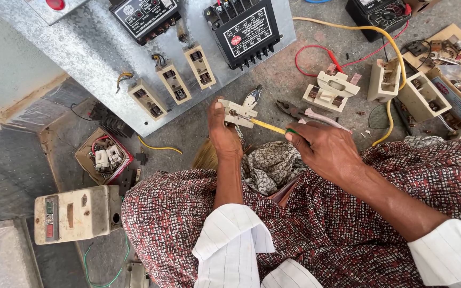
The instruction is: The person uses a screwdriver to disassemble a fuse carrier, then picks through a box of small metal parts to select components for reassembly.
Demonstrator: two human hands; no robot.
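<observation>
Left hand point(223, 133) grips the cream fuse carrier point(239, 113) just above the lap; right hand point(324, 149) closed on the yellow-handled screwdriver point(271, 127), tip at the carrier's terminal. Best kept square to the screw — carrier steady. Glossy ceramic blocks, dull galvanised panel point(108, 58), gritty concrete floor point(273, 80).

Both forearms reach forward from rolled-up white sleeves, bare from elbow to wrist. The left hand point(222, 130) is raised, its back toward the camera, the wrist straight, the thumb pressed up and the fingers curled out of sight, closed in a pinch. The right arm comes in from the right at a slant, the forearm crossing over the knee. The right hand point(324, 149) lies knuckles up, the fingers folded in a closed grip, the forefinger stretched toward the left hand. The hands sit near each other, not touching.
</observation>
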